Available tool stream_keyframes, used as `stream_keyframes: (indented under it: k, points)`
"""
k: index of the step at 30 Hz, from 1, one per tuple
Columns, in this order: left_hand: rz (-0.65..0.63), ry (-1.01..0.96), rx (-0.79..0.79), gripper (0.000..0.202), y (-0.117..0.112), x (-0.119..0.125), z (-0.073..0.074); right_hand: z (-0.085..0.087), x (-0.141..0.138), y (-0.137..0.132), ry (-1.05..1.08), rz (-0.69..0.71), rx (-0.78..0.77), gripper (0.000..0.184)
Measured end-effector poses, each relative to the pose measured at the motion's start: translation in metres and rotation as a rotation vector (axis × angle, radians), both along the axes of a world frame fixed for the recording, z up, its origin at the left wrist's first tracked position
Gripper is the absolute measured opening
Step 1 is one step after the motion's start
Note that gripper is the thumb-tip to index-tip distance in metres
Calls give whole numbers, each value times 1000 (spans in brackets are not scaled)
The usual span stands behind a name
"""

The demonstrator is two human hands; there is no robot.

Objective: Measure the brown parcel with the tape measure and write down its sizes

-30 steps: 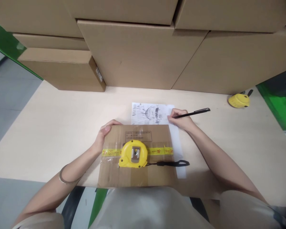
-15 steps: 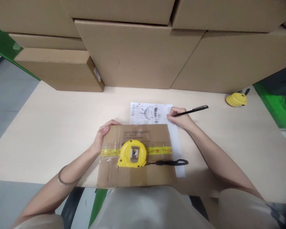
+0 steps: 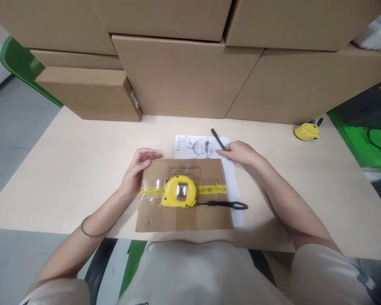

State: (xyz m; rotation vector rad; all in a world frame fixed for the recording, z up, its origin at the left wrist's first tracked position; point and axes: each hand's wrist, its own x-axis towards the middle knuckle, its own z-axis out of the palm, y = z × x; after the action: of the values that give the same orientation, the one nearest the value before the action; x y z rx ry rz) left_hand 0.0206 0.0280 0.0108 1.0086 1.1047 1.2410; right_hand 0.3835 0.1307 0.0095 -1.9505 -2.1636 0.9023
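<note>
A small cardboard box [image 3: 158,218] with yellow printed tape lies in front of me. On its top rests a yellow tape measure [image 3: 174,199], its black wrist strap [image 3: 222,204] trailing right over the box's edge. My left hand [image 3: 139,167] is at the box's far left corner, fingers stretched out and thumb by the edge. In my right hand [image 3: 241,152] is a black pen [image 3: 218,139], pointing up and left above a sheet of paper [image 3: 186,146]. Pen strokes and a rounded sketch cover the paper's far part; the box hides much of the rest.
Large cardboard boxes [image 3: 187,76] are stacked along the back of the table [image 3: 92,169]. A flatter carton [image 3: 92,99] stands at the back left. Another yellow tape measure [image 3: 306,131] sits at the back right. A green chair [image 3: 15,59] shows beyond the table's left side.
The pen has turned in my right hand from pointing right to pointing up and left. My left hand's fingers have straightened and loosened at the box corner. The view has shifted slightly.
</note>
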Motion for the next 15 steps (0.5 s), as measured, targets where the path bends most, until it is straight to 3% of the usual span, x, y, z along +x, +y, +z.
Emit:
stream_keyframes:
  k: [4, 6, 9, 11, 13, 15]
  points:
    - [8, -18, 92, 13, -15, -12, 9, 26, -20, -9, -112, -23, 141, 43]
    - [-51, 17, 143, 27, -22, -17, 9, 47, -33, -24, -41, 12, 267, 35]
    - [-128, 123, 150, 49, -28, -19, 5, 73, -57, -59, 241, 326, 447, 47]
    - [-164, 166, 100, 56, -30, -19, 4, 81, -75, -84, 338, 560, 488, 59]
    - [-194, 196, 51, 60, -31, -20, 4, 80, -88, -105, 338, 664, 454, 67]
    - [-230, 240, 14, 63, -33, -22, 7, 76, -96, -117, 371, 659, 350, 67]
